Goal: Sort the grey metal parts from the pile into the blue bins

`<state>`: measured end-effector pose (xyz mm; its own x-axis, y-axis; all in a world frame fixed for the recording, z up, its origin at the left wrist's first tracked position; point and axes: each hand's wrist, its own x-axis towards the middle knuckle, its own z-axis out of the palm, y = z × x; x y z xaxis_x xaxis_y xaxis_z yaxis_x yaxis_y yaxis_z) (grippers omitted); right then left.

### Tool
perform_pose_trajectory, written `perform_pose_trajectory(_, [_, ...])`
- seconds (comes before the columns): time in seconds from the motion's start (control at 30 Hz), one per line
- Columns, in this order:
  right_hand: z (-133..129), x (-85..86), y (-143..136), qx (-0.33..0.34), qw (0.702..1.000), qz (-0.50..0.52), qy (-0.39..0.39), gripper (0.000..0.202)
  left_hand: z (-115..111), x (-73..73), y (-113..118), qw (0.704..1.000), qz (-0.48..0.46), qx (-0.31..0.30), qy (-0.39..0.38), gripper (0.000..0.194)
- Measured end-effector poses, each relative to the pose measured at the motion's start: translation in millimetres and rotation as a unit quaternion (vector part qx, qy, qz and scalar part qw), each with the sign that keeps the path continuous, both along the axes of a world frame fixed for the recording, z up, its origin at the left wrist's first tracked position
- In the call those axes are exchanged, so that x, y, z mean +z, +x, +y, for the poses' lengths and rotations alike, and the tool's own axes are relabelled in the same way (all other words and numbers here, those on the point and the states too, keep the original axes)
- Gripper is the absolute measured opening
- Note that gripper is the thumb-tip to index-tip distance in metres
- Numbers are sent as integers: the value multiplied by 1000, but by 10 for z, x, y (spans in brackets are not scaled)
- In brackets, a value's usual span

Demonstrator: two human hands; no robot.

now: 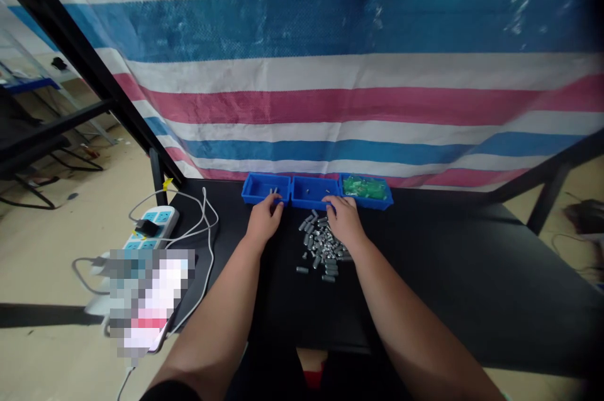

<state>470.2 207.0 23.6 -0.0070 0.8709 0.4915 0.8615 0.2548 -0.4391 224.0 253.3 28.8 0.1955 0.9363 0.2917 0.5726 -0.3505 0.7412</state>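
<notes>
My left hand [265, 217] reaches to the front edge of the left blue bin [252, 200], fingers slightly bent and thumb apart. Just beyond its fingertips, a few small metal cylinders [274, 191] lie in that bin. My right hand [345, 218] is at the front rim of the middle blue bin [306, 204], its fingers loosely bent and apart. Inside the middle bin are two small metal pieces, perhaps screws [327, 191]. A loose pile of grey metal cylinders and small screws [323, 242] lies on the table, partly under my right hand and wrist.
The right blue bin [377, 204] holds green-tinted plastic packets [363, 187]. On the black table's [438, 262] left side lie a power strip [163, 217], white cables [210, 250] and a blurred phone [158, 306]. A striped tarp [330, 105] hangs behind the bins.
</notes>
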Motion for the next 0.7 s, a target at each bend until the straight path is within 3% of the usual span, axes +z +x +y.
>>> perform_pose_trajectory(0.3, [-185,21,159,16,999,-10,-31,29,-271,2,22,999,33,6,9,30])
perform_pose_trajectory(0.7, [-655,8,155,18,999,-1,-33,27,-751,0,-9,999,39,1,11,32])
